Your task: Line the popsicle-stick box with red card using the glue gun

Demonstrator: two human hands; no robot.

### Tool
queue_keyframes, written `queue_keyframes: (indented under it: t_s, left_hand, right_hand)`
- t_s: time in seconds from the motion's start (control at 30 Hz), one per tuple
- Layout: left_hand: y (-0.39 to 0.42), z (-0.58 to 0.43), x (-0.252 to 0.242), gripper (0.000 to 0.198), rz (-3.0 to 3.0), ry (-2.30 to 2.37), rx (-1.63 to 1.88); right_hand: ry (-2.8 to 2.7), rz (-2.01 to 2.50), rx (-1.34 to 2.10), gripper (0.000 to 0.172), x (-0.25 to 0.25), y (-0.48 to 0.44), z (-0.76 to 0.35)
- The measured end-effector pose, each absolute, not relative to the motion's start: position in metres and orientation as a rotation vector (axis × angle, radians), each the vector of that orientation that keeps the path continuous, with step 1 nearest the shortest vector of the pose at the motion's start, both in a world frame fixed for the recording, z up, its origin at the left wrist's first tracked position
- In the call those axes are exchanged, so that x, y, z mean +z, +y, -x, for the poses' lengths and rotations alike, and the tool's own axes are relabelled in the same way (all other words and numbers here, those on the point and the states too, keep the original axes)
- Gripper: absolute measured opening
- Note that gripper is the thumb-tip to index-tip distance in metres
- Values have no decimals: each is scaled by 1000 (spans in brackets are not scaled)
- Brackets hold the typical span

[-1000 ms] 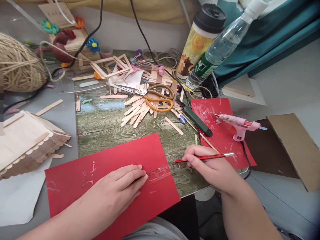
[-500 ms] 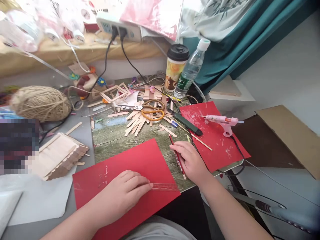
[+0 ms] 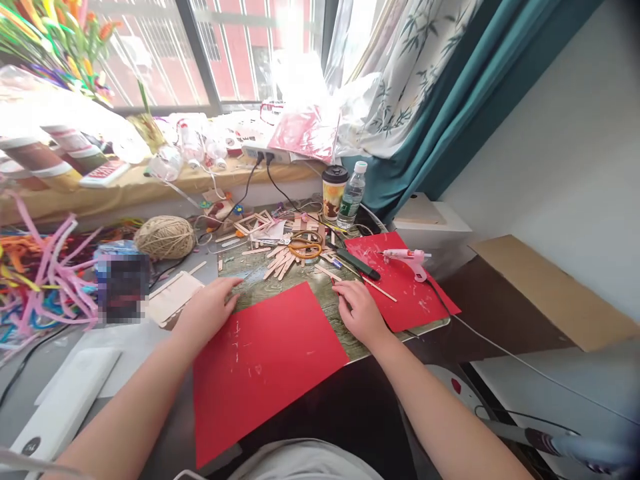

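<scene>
A sheet of red paper (image 3: 273, 360) with whitish marks lies at the table's front edge. My left hand (image 3: 210, 310) rests past its upper left edge, fingers stretched and thumb apart, beside the small popsicle-stick model (image 3: 173, 297). Between the red sheet and a second red sheet (image 3: 430, 303), my right hand (image 3: 363, 313) lies low on the table with its fingers loosely extended. Just at its fingertips shows the dark red end of a pencil (image 3: 333, 283); the rest of it is hidden by the hand. No ruler is visible on the paper.
Loose popsicle sticks (image 3: 280, 261), scissors (image 3: 306, 245) and a green utility knife (image 3: 359, 264) lie behind. A pink glue gun (image 3: 407, 257) rests on the right sheet. A lidded cup (image 3: 333, 193), water bottle (image 3: 353, 197) and twine ball (image 3: 165, 237) stand farther back.
My left hand has left the ruler and moved to the far left edge of the paper; the ruler is out of sight. The view has tilted up, showing the window. My right hand stays near the pencil.
</scene>
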State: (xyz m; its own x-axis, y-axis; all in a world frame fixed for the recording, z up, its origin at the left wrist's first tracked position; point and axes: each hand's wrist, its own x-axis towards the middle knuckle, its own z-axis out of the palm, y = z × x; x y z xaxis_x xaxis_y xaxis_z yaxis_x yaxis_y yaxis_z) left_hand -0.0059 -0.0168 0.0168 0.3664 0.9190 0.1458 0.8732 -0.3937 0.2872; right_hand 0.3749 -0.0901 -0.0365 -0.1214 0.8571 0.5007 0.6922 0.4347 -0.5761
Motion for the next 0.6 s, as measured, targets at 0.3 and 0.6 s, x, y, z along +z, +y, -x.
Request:
queue_keyframes:
  t_s: [0.3,0.6]
  left_hand:
    - [-63,-39,-7,51,-2527,1453,388]
    - [-74,-44,-3,36,-2422,1395,699]
  right_hand:
    - [-1879,1268,317,22,-33,-97,-370]
    - [-1561,1222,641,35,-22,-102,-367]
